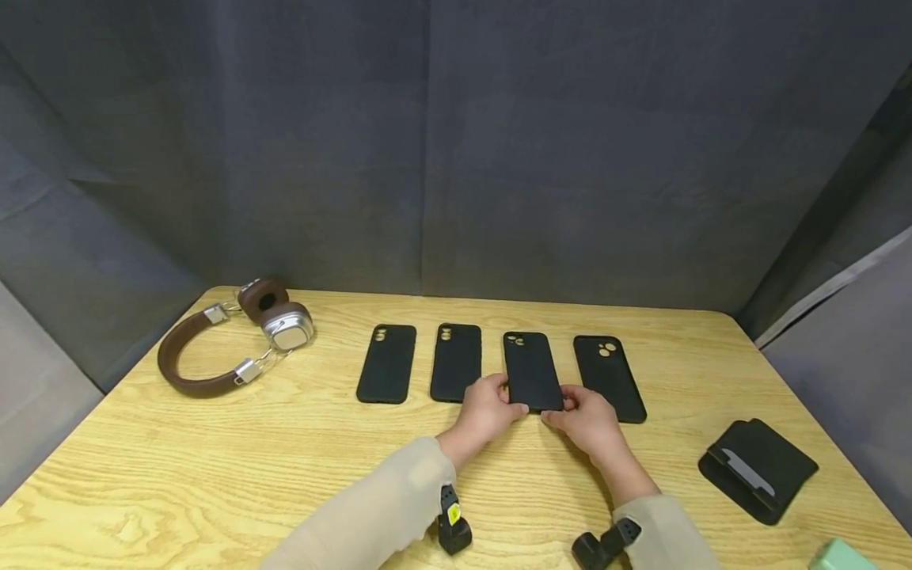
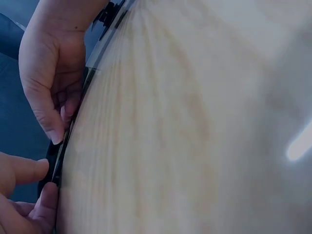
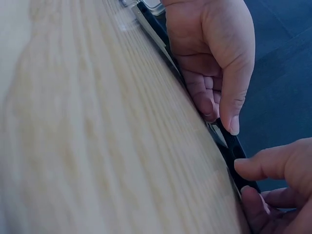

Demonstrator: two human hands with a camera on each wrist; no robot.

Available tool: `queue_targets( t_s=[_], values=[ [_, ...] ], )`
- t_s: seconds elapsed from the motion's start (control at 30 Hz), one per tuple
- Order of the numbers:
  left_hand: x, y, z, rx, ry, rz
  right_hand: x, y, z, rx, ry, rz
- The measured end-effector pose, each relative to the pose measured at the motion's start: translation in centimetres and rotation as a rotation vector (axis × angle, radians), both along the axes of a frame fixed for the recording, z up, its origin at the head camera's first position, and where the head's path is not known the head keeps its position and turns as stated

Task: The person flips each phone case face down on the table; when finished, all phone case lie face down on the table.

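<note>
Four black phone cases lie in a row on the wooden table, camera cutouts toward the far side. My left hand (image 1: 488, 410) pinches the near left corner of the third phone case (image 1: 533, 370), thumb at its near edge. On the same case's near right corner, my right hand (image 1: 590, 419) grips with thumb and fingers. In the left wrist view, the left hand (image 2: 24, 190) and right hand (image 2: 53, 83) face each other across the case's edge. The right wrist view shows this dark edge (image 3: 234, 148) slightly raised between both thumbs.
Left of the held case lie two phone cases (image 1: 387, 364) (image 1: 456, 362); another phone case (image 1: 611, 380) lies to its right. Brown headphones (image 1: 203, 386) rest at the far left. A black card wallet (image 1: 773, 459) lies at the right, near a mint-green object (image 1: 841, 556). Dark curtains (image 1: 427, 158) hang behind the table (image 1: 214, 475).
</note>
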State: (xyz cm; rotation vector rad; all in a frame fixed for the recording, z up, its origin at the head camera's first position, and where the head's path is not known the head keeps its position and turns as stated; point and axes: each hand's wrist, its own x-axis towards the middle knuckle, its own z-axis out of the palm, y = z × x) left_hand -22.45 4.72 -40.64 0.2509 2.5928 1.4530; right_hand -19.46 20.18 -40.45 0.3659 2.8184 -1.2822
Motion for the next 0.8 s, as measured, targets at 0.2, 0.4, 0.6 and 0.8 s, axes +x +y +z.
queue_targets(
  t_s=[0.2, 0.4, 0.6, 0.8],
  values=[
    [-0.3, 0.1, 0.0, -0.096, 0.014, 0.005, -0.4, -0.3, -0.1, 0.126, 0.004, 0.043],
    [-0.4, 0.0, -0.1, -0.106, 0.019, 0.029, -0.6, -0.8, 0.3, 0.225, -0.010, 0.082],
    [-0.3, 0.0, -0.2, -0.084, 0.006, 0.046, -1.0, -0.9, 0.2, 0.261, -0.032, 0.072],
    [-0.3, -0.1, -0.2, -0.083, -0.002, 0.054, -1.0, -1.1, 0.0, 0.263, -0.037, 0.058]
  ],
)
